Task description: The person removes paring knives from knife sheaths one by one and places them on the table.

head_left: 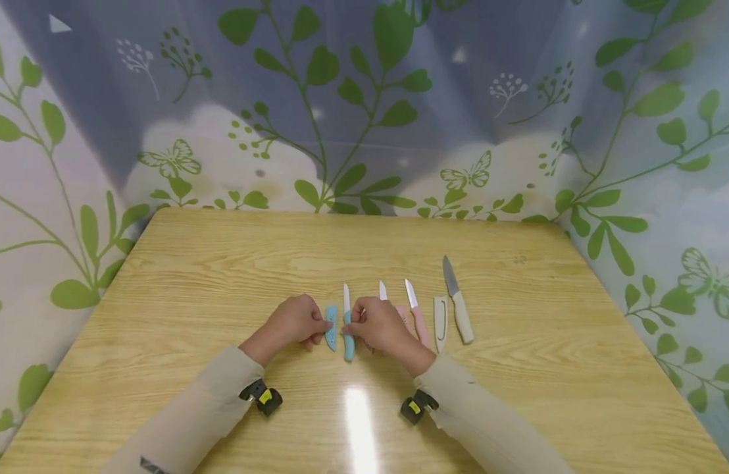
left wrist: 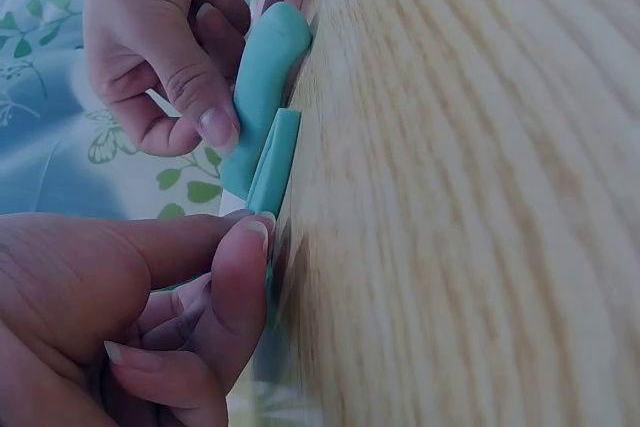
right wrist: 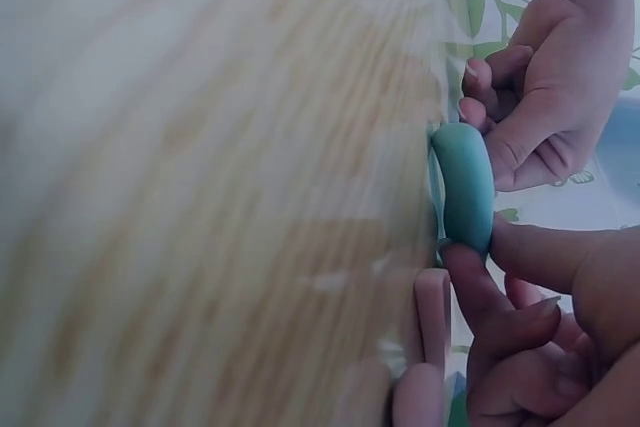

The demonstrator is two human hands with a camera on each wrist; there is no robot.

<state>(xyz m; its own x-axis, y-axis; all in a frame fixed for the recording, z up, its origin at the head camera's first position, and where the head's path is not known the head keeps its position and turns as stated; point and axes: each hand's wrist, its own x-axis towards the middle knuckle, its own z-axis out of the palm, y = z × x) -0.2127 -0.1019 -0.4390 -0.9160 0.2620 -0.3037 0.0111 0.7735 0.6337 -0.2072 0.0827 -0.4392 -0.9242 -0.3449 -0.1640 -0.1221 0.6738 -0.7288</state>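
Note:
My left hand [head_left: 293,320] pinches a blue knife sheath [head_left: 331,336] between thumb and forefinger, low over the table. Just right of it lies a small knife with a blue handle [head_left: 349,349], its pale blade [head_left: 346,296] pointing away from me. The thumb and forefinger of my right hand [head_left: 381,322] pinch that handle near its middle. In the left wrist view the sheath [left wrist: 275,162] sits close beside the curved blue handle [left wrist: 268,67]. The right wrist view shows fingertips on both sides of the handle [right wrist: 467,187].
Right of the hands lie a pink-handled knife [head_left: 420,322], a cream sheath [head_left: 440,322] and a larger cream-handled knife [head_left: 462,319]. Another blade [head_left: 383,289] and a pink sheath [head_left: 402,315] are partly hidden by the right hand. Patterned cloth [head_left: 364,131] borders the wooden table [head_left: 222,263].

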